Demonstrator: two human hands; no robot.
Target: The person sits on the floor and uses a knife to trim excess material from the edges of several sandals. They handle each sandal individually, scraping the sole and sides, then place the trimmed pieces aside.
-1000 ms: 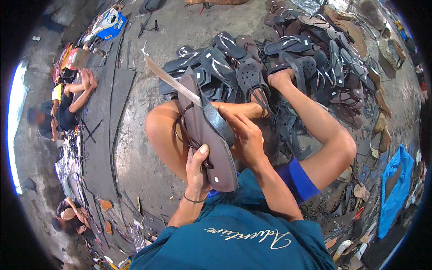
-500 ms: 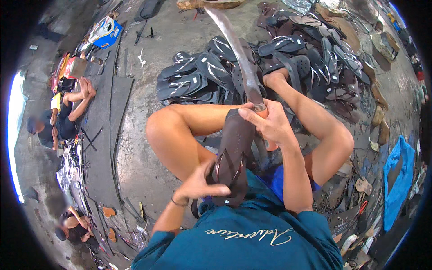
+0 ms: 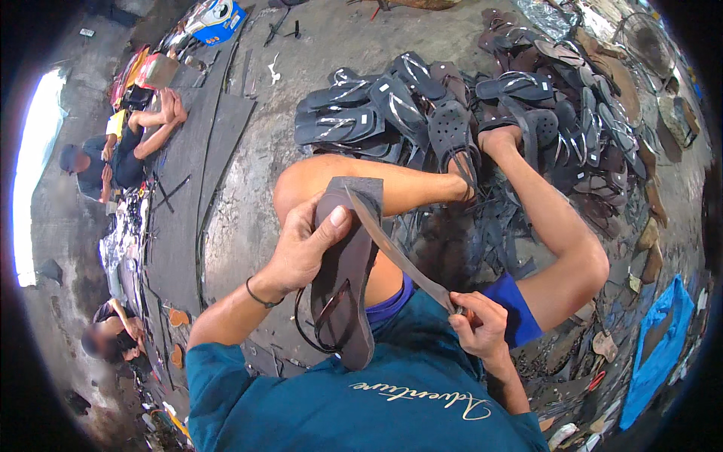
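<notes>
My left hand (image 3: 305, 245) is closed on a dark brown flip-flop (image 3: 350, 264) near its far end, thumb on top of the sole. The flip-flop lies tilted over my thigh, strap side up, with a squarish dark flap (image 3: 367, 194) sticking out at the far end. A thin black loop hangs at its left side. In my right hand (image 3: 482, 324), at the right of my lap, is the handle of a long curved knife (image 3: 410, 264). Its blade slants up and left, the tip at the flip-flop's far right edge. Fingers hide most of the handle.
A heap of dark flip-flops and clogs (image 3: 392, 113) lies beyond my legs. Two other people (image 3: 120, 162) sit at the left beside long dark sheets (image 3: 192, 166). A blue cloth (image 3: 659, 350) and scattered scraps lie at the right.
My right hand has brought the knife down and nearer me, its blade now at the flip-flop's edge. My left hand has moved from the near end and gripped the far end.
</notes>
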